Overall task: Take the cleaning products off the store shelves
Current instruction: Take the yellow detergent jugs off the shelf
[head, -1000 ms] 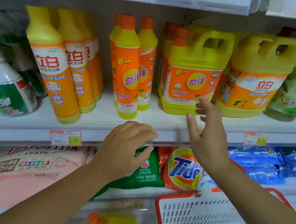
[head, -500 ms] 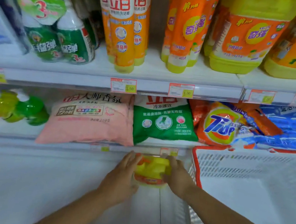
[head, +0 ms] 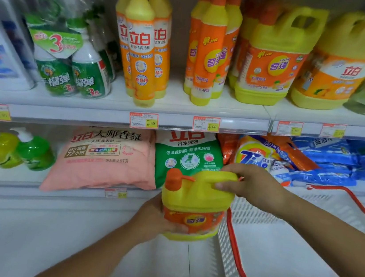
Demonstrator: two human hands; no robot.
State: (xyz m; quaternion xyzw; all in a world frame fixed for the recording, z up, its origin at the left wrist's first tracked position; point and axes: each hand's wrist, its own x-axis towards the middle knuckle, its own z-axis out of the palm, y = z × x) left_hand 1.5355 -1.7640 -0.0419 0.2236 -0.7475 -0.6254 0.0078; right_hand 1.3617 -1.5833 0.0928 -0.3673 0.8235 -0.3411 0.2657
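Observation:
A yellow detergent jug [head: 194, 200] with an orange cap and orange label is held up in front of the lower shelf. My right hand [head: 249, 185] grips its top handle. My left hand [head: 154, 221] holds the jug's lower left side and base, fingers curled under it. The jug hangs just left of the white basket [head: 250, 214] with a red rim. On the upper shelf stand tall yellow and orange bottles [head: 142, 47], slimmer orange bottles [head: 209, 49] and two big yellow jugs [head: 273, 57].
Green spray bottles [head: 71, 72] stand at the upper left. The lower shelf holds a pink powder bag [head: 106, 161], a green bag [head: 186, 153], a Tide bag [head: 255, 157], blue packs [head: 345, 160] and green pump bottles [head: 22, 149]. White floor lies below.
Both hands went from the shelf down to a low jug, took hold of it and have lifted it up beside the basket. The view has risen slightly.

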